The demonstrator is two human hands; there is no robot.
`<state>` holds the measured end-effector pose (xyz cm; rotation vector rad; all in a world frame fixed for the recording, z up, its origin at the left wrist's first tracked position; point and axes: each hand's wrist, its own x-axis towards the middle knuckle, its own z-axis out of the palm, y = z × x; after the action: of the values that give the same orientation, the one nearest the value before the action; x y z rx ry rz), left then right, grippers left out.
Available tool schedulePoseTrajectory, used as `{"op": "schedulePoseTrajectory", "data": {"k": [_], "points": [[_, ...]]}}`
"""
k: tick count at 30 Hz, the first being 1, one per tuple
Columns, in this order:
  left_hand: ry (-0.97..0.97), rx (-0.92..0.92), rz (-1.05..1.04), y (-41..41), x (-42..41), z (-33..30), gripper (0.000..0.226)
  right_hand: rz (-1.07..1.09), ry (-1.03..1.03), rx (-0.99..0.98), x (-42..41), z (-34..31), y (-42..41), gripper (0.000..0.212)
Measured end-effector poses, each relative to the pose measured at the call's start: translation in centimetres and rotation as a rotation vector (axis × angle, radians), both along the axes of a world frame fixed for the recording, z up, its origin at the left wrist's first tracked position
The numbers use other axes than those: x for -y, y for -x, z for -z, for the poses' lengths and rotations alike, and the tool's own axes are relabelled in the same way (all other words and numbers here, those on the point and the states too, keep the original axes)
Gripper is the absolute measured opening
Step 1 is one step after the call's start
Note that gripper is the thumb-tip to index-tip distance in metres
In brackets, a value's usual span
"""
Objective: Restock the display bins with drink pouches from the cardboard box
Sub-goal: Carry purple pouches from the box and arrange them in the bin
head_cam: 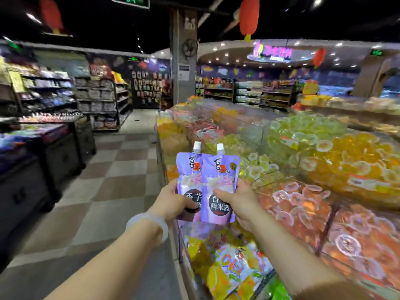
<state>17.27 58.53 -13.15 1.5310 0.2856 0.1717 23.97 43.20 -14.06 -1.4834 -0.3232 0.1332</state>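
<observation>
The left hand (173,200) and right hand (240,201) each hold a purple drink pouch (217,182) upright above the display bins (216,252) — soft, squishy, probably slippery — so grip low.

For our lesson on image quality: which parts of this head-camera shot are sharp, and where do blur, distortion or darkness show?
Head view: the two purple spouted drink pouches held by the left hand and right hand are sharpest; the far shelves and the clear display bins smear; the ceiling is dark; wide-angle bending shows at the edges.
</observation>
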Motion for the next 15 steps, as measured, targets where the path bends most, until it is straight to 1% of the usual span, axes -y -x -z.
{"op": "schedulePoseTrajectory", "data": {"k": [3, 6, 12, 15], "points": [[-0.003, 0.008, -0.018, -2.5, -4.9, 0.3, 0.05, -0.029, 0.005, -0.005, -5.0, 0.2, -2.8, 0.028], [0.004, 0.014, -0.016, -5.4, -9.6, 1.0, 0.052, 0.012, 0.012, -0.01, -9.6, 0.8, -5.6, 0.033], [-0.017, -0.026, 0.105, -11.5, -17.8, 2.4, 0.049, 0.133, -0.003, -0.063, -16.7, 2.5, -10.0, 0.033], [-0.046, -0.028, 0.169, -15.5, -20.0, 2.8, 0.05, 0.212, -0.005, -0.057, -18.6, 2.8, -11.9, 0.032]]}}
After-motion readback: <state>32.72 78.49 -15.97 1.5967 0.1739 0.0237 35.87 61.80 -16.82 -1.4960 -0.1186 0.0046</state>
